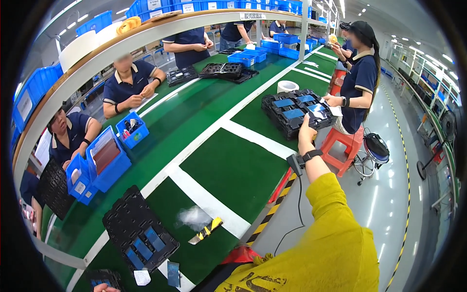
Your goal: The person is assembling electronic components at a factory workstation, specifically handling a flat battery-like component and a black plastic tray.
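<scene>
- Right hand (306, 132) out at full stretch, closed on the near edge of a black tray stack (287, 127), one digit laid over the top, the other fingers mostly hidden.
- That stack sits at the bench's near side, blue rectangular panels (293, 114) in its top tray.
- Left hand? Can't say: some fingers (105, 288) peek in at the bottom edge beside a dark tray (116, 278), too cut off to tell whose or how far open.
- At the stack's far right corner, a co-worker's hand (333, 100), next to a white slip (335, 111).
- Just behind the stack, a white roll (287, 86).
- Down the green bench (219, 165), another black tray (127, 214) carries blue panels; a loose blue panel (173, 273) and white paper (142, 278) lie just beside it.
- Across the bench, blue bins (108, 165) and seated co-workers (131, 80).
</scene>
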A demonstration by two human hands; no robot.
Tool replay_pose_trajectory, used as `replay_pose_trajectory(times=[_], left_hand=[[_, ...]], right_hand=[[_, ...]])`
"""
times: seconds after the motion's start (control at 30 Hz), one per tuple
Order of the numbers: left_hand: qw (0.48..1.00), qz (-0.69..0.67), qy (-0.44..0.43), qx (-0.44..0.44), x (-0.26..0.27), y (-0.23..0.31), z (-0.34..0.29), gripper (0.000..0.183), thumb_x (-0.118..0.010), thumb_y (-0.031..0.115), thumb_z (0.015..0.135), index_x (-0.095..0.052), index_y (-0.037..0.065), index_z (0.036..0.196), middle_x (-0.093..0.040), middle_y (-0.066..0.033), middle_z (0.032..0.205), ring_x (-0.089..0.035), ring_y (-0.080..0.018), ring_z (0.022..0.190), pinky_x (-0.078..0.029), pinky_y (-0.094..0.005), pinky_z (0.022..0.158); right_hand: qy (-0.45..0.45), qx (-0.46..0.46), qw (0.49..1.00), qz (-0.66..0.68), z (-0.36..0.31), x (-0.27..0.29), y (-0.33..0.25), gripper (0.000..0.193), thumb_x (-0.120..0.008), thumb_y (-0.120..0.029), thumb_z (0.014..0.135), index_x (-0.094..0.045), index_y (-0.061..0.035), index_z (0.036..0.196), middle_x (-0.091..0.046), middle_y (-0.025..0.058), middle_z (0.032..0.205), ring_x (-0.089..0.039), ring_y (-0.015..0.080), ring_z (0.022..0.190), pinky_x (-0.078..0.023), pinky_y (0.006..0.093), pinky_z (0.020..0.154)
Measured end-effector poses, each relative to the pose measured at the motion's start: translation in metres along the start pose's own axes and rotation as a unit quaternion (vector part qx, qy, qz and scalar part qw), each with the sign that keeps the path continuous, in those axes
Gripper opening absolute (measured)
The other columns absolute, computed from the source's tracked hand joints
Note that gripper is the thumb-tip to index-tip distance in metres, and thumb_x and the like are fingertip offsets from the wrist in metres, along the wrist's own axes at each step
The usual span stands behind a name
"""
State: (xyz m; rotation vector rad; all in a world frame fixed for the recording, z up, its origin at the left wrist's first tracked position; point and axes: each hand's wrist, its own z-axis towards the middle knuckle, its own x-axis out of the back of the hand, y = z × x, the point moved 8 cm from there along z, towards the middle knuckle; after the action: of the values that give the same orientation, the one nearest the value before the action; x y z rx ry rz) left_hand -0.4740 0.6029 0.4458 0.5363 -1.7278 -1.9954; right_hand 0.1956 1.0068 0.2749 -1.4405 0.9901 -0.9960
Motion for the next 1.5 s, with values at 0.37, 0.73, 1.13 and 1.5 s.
replay_pose_trajectory(times=[0.37,0.73,1.13,1.5], left_hand=[[0.996,0.059,0.017,-0.063,0.011,-0.014,-0.038,0.022,-0.050,0.013,0.084,-0.052,-0.004,0.096,-0.054,-0.0091,0.075,-0.053,-0.0178,0.069,-0.044,-0.0302,0.068],[0.993,0.086,0.081,0.029,0.013,-0.066,-0.057,0.014,-0.051,0.007,0.086,-0.058,-0.003,0.094,-0.063,-0.0099,0.082,-0.061,-0.0164,0.077,-0.048,-0.0275,0.074],[0.997,0.074,0.005,0.030,-0.055,-0.098,-0.026,0.013,-0.053,0.005,0.085,-0.058,-0.003,0.095,-0.062,-0.0098,0.085,-0.060,-0.0154,0.077,-0.047,-0.0271,0.074],[0.943,0.315,0.047,-0.094,-0.053,-0.090,-0.035,0.021,-0.066,0.003,0.071,-0.060,0.000,0.091,-0.055,-0.0059,0.077,-0.053,-0.0131,0.068,-0.043,-0.0243,0.061]], right_hand=[[-0.079,0.108,0.971,-0.196,-0.056,-0.009,-0.047,0.092,-0.045,-0.064,0.076,-0.041,0.0185,0.115,-0.042,0.0319,0.123,-0.042,0.0376,0.117,-0.031,0.0350,0.100],[-0.017,0.076,0.965,-0.249,0.000,-0.052,-0.014,0.124,-0.054,-0.076,0.057,-0.020,0.0259,0.119,-0.040,0.0343,0.120,-0.045,0.0377,0.112,-0.037,0.0356,0.096],[-0.011,0.089,0.990,-0.104,0.025,-0.026,-0.004,0.104,-0.056,-0.062,0.069,-0.019,0.0205,0.121,-0.039,0.0359,0.121,-0.043,0.0421,0.113,-0.034,0.0394,0.097],[-0.101,0.160,0.970,0.155,0.050,-0.031,-0.007,0.065,-0.067,-0.039,0.075,-0.051,0.0127,0.110,-0.056,0.0152,0.113,-0.055,0.0221,0.095,-0.041,0.0307,0.087]])
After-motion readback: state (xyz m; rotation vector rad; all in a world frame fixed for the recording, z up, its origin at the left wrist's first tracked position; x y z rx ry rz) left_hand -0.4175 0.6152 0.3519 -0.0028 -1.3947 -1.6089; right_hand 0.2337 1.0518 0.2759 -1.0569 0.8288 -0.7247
